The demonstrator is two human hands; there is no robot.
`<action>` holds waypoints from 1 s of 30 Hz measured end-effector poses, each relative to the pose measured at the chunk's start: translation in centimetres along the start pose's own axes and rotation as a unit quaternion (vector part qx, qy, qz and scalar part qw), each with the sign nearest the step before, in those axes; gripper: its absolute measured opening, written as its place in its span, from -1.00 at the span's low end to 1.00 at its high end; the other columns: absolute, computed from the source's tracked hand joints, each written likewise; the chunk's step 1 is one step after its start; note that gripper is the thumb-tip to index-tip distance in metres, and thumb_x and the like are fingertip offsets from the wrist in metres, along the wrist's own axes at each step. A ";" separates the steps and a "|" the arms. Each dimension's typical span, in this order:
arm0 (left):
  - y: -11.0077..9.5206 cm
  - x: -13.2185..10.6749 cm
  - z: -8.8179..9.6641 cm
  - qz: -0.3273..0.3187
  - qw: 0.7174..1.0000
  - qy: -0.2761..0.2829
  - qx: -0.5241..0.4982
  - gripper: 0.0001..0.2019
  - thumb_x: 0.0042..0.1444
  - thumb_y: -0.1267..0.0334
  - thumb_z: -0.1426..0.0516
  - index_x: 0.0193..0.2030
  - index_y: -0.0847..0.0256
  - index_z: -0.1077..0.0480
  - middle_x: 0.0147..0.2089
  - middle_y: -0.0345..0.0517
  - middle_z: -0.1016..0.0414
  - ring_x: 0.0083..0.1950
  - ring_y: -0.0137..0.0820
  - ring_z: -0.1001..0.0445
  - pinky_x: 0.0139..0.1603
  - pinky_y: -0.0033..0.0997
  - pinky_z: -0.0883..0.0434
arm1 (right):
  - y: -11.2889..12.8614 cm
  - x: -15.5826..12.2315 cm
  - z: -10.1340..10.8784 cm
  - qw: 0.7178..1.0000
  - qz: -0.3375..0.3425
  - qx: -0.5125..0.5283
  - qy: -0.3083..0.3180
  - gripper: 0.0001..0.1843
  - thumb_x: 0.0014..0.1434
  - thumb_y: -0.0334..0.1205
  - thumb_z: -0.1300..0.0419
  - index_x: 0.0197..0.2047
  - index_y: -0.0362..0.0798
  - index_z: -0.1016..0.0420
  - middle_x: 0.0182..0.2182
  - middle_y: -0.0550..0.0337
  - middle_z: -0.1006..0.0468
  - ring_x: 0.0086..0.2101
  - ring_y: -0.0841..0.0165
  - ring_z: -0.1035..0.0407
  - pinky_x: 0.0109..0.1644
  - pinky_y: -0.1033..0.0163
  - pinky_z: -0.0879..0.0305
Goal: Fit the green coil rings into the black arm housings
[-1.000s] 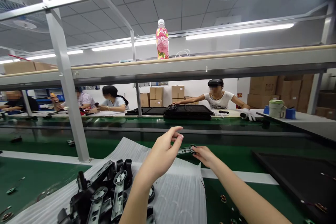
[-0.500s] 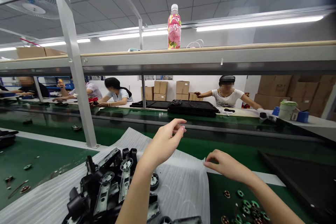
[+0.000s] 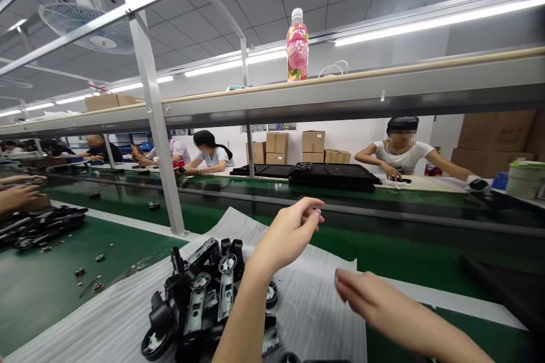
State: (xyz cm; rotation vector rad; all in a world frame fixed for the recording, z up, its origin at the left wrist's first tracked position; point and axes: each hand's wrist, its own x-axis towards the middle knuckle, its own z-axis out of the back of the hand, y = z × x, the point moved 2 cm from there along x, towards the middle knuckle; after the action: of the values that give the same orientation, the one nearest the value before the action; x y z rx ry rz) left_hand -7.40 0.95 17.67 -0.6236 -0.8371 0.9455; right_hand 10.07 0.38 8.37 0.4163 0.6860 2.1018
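Observation:
My left hand (image 3: 292, 232) hovers over the far part of a white foam sheet (image 3: 323, 300), its fingers loosely bent and apart from the thumb, with nothing visible between them. My right hand (image 3: 374, 300) is above the sheet's right edge, fingers stretched out and slightly blurred, holding nothing. Left of my left forearm, a heap of black plastic parts (image 3: 196, 300) lies on the sheet, some with silvery inner faces and round ends. My forearm hides part of the heap.
A green conveyor belt (image 3: 340, 238) runs across behind the sheet. A metal post (image 3: 159, 125) rises at the left, carrying a shelf with a pink bottle (image 3: 297, 48). Black trays (image 3: 334, 176) lie across the belt, near a co-worker (image 3: 400, 150). Another person's hands (image 3: 19, 195) show at far left.
My right hand has let go of the foam sheet's far right corner and its fingers have straightened. The view has swung left, bringing another person's hands into sight. My left hand keeps its pose.

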 end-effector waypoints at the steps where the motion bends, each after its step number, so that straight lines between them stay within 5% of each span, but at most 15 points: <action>1: 0.0 0.0 -0.1 0.001 1.000 0.004 -0.001 -0.71 0.26 0.08 0.07 0.03 0.01 -0.33 -0.15 -0.18 -0.48 -0.14 -0.36 -0.42 -0.28 -0.43 -0.31 | 0.7 -0.4 -0.8 0.999 -0.011 -0.042 0.030 -0.67 0.30 -0.05 0.14 -0.34 0.00 -0.32 -0.47 0.16 -0.48 -0.43 0.30 -0.36 -0.39 0.28 -0.13; 5: -0.2 -0.1 -0.2 0.007 1.000 0.015 -0.005 -0.70 0.25 0.07 0.07 0.03 0.02 -0.33 -0.14 -0.16 -0.48 -0.13 -0.36 -0.43 -0.30 -0.45 -0.30 | 1.6 -1.0 -4.5 0.968 -0.032 -0.173 0.178 -0.77 0.14 -0.18 -0.11 -0.13 -0.02 -0.44 -0.35 0.01 -0.55 -0.40 0.19 -0.42 -0.53 0.30 0.05; 8: -0.4 -0.1 -0.2 0.010 1.000 0.015 -0.007 -0.70 0.25 0.08 0.06 0.03 0.03 -0.33 -0.14 -0.15 -0.48 -0.13 -0.35 -0.43 -0.30 -0.45 -0.30 | 1.4 -0.8 -5.3 0.953 -0.010 -0.230 0.197 -0.75 0.05 -0.38 -0.10 -0.19 -0.06 -0.49 -0.41 0.01 -0.55 -0.45 0.21 -0.42 -0.55 0.29 0.16; 12: -0.1 0.2 0.1 0.006 1.000 -0.024 -0.005 -0.68 0.24 0.06 0.05 0.06 0.06 -0.32 -0.08 -0.12 -0.48 -0.07 -0.33 -0.43 -0.17 -0.40 -0.31 | 1.0 -0.7 -1.9 0.986 -0.004 -0.155 0.054 -0.83 -0.05 -0.30 -0.19 -0.30 -0.03 -0.44 -0.44 0.14 -0.47 -0.42 0.26 -0.35 -0.50 0.32 0.10; 15: 0.7 0.5 0.4 0.018 0.996 -0.088 -0.012 -0.60 0.23 -0.01 0.05 0.10 0.10 -0.29 0.02 -0.07 -0.46 0.07 -0.27 -0.37 0.04 -0.34 -0.24 | 0.6 -0.7 1.5 0.992 -0.038 -0.060 -0.101 -0.88 0.07 -0.18 -0.13 -0.30 -0.01 -0.32 -0.60 0.35 -0.24 -0.54 0.38 -0.20 -0.49 0.33 0.07; 19: 1.7 1.0 -1.3 0.071 0.997 0.006 -0.041 -0.42 0.08 -0.18 -0.06 0.12 0.17 -0.30 0.04 0.02 -0.46 0.08 -0.14 -0.38 0.02 -0.30 -0.26 | 0.7 -0.7 3.4 0.960 -0.068 0.021 -0.270 -0.79 0.18 -0.02 -0.02 -0.30 0.01 -0.23 -0.64 0.44 -0.06 -0.57 0.41 -0.09 -0.48 0.33 0.06; 21: 1.6 1.3 -3.0 0.072 0.993 0.037 -0.084 -0.47 0.04 -0.18 -0.11 -0.01 0.21 -0.38 -0.04 0.01 -0.50 0.02 -0.13 -0.42 -0.04 -0.32 -0.29 | 0.9 -0.6 3.2 0.956 -0.061 0.022 -0.288 -0.80 0.18 -0.03 -0.02 -0.31 0.01 -0.21 -0.63 0.44 -0.06 -0.57 0.41 -0.08 -0.48 0.32 0.07; 25: 0.7 2.2 -5.6 0.064 0.971 -0.012 -0.228 -0.62 0.12 -0.04 -0.09 -0.15 0.27 -0.40 -0.18 -0.01 -0.52 -0.08 -0.23 -0.45 -0.09 -0.36 -0.32 | 1.2 -0.5 2.6 0.963 -0.024 0.036 -0.266 -0.79 0.20 -0.04 -0.03 -0.21 0.00 -0.20 -0.61 0.45 -0.05 -0.57 0.41 -0.05 -0.49 0.31 0.06; 30: 1.2 3.0 -5.0 0.055 0.935 -0.086 -0.340 -0.58 0.12 -0.01 -0.11 -0.01 0.25 -0.35 -0.44 -0.21 -0.38 -0.35 -0.44 -0.39 -0.25 -0.45 -0.34 | 1.1 -1.3 3.5 0.953 0.006 0.147 -0.263 -0.74 0.17 -0.36 0.06 -0.09 0.03 0.03 -0.49 0.40 -0.12 -0.52 0.43 -0.08 -0.46 0.33 -0.04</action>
State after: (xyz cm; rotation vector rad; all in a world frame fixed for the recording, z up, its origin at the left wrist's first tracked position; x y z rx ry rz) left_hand -2.71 3.62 15.07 -1.2054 -1.3152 0.8069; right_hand 11.94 -0.09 11.80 1.1013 0.6715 1.7814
